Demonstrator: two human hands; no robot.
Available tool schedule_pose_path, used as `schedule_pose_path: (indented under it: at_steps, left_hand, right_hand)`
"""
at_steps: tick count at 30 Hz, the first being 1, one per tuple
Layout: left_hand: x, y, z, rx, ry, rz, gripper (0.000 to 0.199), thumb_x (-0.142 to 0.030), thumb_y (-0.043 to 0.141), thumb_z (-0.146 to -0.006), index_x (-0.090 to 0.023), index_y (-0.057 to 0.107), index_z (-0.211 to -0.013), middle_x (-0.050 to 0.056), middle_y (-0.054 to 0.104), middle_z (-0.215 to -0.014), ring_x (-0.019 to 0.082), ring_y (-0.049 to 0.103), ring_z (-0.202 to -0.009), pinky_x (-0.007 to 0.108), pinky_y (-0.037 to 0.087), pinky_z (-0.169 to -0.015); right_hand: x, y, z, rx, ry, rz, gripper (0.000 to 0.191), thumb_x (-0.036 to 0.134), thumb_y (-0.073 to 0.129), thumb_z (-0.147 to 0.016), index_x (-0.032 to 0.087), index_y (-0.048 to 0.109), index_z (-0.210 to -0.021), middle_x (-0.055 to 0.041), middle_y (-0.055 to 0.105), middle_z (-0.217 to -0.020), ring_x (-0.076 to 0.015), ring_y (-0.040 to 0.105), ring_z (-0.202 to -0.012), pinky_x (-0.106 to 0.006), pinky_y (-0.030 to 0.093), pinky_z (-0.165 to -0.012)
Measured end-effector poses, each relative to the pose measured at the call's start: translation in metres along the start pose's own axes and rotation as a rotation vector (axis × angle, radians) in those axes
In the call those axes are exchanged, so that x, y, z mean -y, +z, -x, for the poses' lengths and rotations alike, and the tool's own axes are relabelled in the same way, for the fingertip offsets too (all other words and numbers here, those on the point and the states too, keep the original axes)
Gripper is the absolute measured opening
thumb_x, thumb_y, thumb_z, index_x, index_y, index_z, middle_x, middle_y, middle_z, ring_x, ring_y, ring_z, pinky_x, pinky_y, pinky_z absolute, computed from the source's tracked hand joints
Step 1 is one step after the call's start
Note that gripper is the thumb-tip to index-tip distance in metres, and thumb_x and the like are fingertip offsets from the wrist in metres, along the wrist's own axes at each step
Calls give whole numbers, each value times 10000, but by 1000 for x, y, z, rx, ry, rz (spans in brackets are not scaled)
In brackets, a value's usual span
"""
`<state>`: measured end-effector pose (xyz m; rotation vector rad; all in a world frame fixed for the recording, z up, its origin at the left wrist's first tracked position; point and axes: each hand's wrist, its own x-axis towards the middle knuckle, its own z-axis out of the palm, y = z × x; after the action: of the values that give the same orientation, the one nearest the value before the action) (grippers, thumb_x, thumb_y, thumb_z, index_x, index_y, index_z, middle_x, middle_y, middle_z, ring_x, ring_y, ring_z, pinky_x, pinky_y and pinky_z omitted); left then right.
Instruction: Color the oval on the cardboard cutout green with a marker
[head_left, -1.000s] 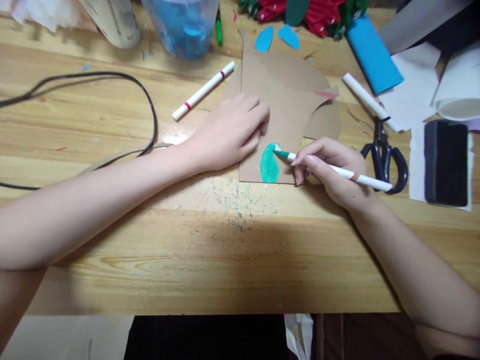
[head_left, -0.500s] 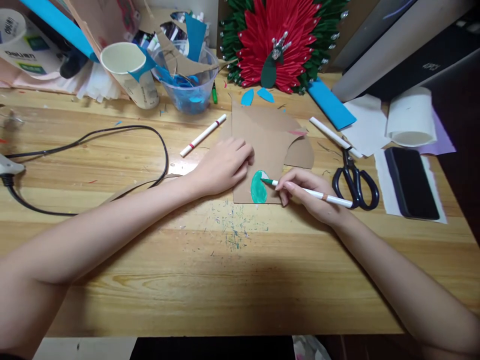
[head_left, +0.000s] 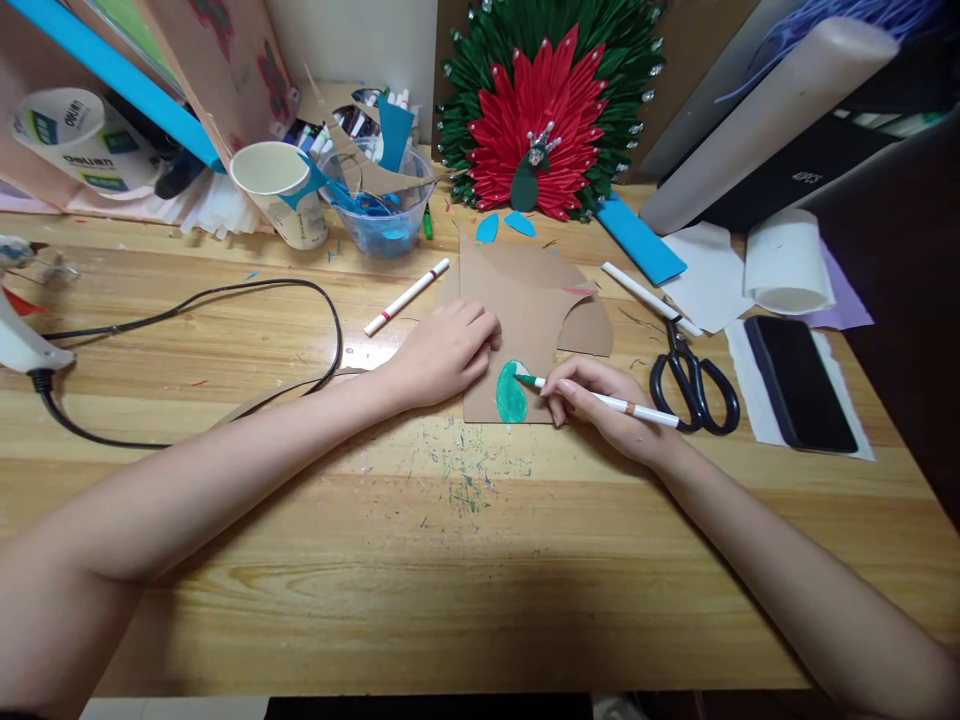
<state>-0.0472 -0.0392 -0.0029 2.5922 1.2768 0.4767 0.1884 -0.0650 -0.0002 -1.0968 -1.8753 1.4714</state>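
Observation:
My right hand (head_left: 604, 400) is closed in a writing grip on a white marker (head_left: 643, 412) with a brown band. Its green tip touches an oval piece (head_left: 511, 393), mostly coloured green, with a small white patch at its upper right. That oval lies near the front edge of a brown cardboard sheet (head_left: 517, 300). On the sheet's left side rests my left hand (head_left: 450, 350), its fingers curled under and nothing visible in them; their undersides are hidden.
Black scissors (head_left: 690, 385) and a phone (head_left: 802, 385) lie right. A capped marker (head_left: 407, 297) and looped black cable (head_left: 334, 310) are left. Behind stand a paper cup (head_left: 277, 190), a plastic tub of scraps (head_left: 382, 235), a red-and-green feathered peacock craft (head_left: 540, 110) and a paper roll (head_left: 787, 262).
The camera view has shifted, so the table things appear slightly lower and mostly further left. Both hands keep the same pose, with the marker tip still at the oval's white patch.

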Motion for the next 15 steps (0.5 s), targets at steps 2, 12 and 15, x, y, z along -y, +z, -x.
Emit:
schedule_pose_path:
  at_steps: [2, 12, 15]
  left_hand:
    - [0, 0, 0, -2, 0, -1, 197, -183, 367, -878, -189, 549, -953, 61, 591, -957, 180, 496, -859, 315, 367, -752]
    - [-2, -2, 0, 4, -9, 7, 193, -178, 367, -876, -198, 544, -949, 64, 593, -954, 183, 500, -854, 314, 373, -757]
    - [-2, -2, 0, 7, -11, 3, 201, -178, 361, -876, -191, 547, -951, 66, 591, -956, 183, 495, -855, 315, 371, -760]
  right_hand:
    - [-1, 0, 0, 1, -2, 9, 200, 370, 490, -934, 220, 603, -864, 10, 591, -624, -145, 543, -603, -281, 417, -607]
    - [-1, -2, 0, -4, 9, 11, 200, 385, 506, -921, 230, 614, -853, 9, 587, -604, -157, 547, -588, -296, 428, -613]
    - [-2, -1, 0, -2, -1, 5, 207, 388, 498, -924, 228, 609, -854, 9, 589, -610, -157, 545, -592, -295, 421, -615]
